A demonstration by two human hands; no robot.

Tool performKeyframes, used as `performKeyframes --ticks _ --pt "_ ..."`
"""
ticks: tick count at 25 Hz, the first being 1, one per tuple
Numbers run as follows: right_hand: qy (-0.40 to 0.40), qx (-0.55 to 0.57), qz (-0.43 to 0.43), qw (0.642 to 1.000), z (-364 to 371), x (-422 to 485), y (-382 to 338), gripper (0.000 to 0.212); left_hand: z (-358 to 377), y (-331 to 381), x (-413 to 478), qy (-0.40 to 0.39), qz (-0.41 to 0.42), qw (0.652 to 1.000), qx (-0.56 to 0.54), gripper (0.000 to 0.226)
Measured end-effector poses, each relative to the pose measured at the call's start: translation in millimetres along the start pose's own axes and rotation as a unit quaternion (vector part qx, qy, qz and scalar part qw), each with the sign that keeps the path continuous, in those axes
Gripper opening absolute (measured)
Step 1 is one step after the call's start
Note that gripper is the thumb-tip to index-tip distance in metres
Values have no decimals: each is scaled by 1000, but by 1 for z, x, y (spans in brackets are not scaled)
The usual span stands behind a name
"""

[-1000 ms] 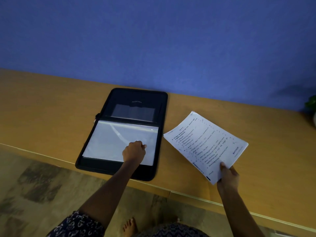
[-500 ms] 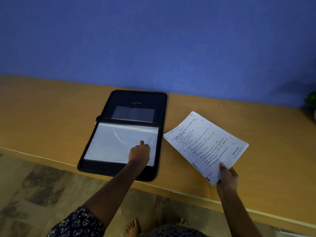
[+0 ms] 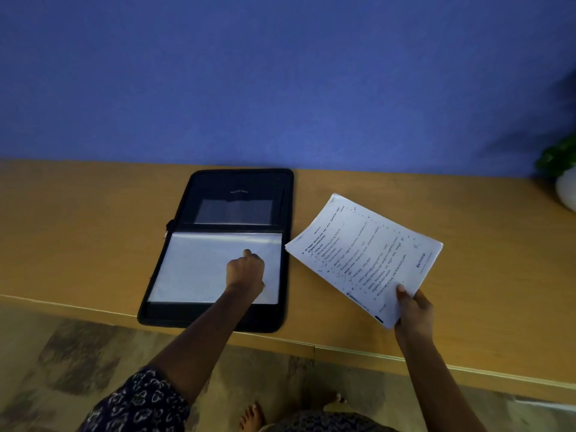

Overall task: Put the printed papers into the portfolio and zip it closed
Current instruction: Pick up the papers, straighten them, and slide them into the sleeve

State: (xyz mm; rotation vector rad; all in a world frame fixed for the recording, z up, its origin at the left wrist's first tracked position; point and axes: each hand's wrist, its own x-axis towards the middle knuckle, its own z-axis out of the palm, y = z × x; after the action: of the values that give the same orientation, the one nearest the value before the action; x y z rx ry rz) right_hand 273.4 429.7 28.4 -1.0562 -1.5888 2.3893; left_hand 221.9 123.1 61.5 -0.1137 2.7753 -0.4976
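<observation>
A black zip portfolio [image 3: 238, 185] lies open on the wooden table [image 3: 78, 232], its near edge over the table's front edge. A clear plastic sleeve [image 3: 193, 269] covers its near half. My left hand [image 3: 245, 272] rests on the right part of that sleeve with fingers curled and the thumb pointing away from me; whether it pinches the sleeve is unclear. To the right of the portfolio, my right hand [image 3: 413, 310] grips the near corner of the printed papers [image 3: 364, 257], a white stack held tilted just above the table.
A blue wall runs along the back of the table. A white pot with a green plant [image 3: 564, 182] stands at the far right. The zipper pull [image 3: 170, 227] sticks out at the portfolio's left spine. Patterned floor and my bare feet are below.
My left hand has slid to the right across the clear sleeve. The right hand and the papers have stayed about where they were.
</observation>
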Motion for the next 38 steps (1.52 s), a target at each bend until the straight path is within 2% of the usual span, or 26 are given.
performKeyframes --ticks 3,7,12,16,21,24,27,30,34,38 --pt "-17 -21 -15 1000 12 2 -2 15 -6 -3 4 -9 0 1000 1 57" --pt "-32 -111 -54 992 39 1 4 16 -11 -4 6 -6 3 1000 0 63" --pt "-19 -277 -161 947 69 -14 11 22 -13 -6 6 4 1 1000 0 67" --pt "-10 -306 -186 934 79 -28 21 22 -10 -3 5 8 11 1000 -6 67" --pt "-38 -243 -114 963 80 -38 35 18 -4 2 -1 15 23 999 -16 56" --pt "-40 -188 -38 981 63 -30 41 13 7 13 -10 0 42 992 -118 54" --pt "-62 -186 4 981 43 -27 51 16 27 19 -26 -14 72 978 -194 58" --pt "-86 -184 37 978 27 -28 62 20 40 17 -34 8 76 974 -212 60" --pt "-106 -168 71 977 15 -24 69 17 31 15 -16 45 1 961 -273 40" --pt "-97 -180 83 975 9 -8 69 17 17 18 21 -9 -73 948 -311 48"
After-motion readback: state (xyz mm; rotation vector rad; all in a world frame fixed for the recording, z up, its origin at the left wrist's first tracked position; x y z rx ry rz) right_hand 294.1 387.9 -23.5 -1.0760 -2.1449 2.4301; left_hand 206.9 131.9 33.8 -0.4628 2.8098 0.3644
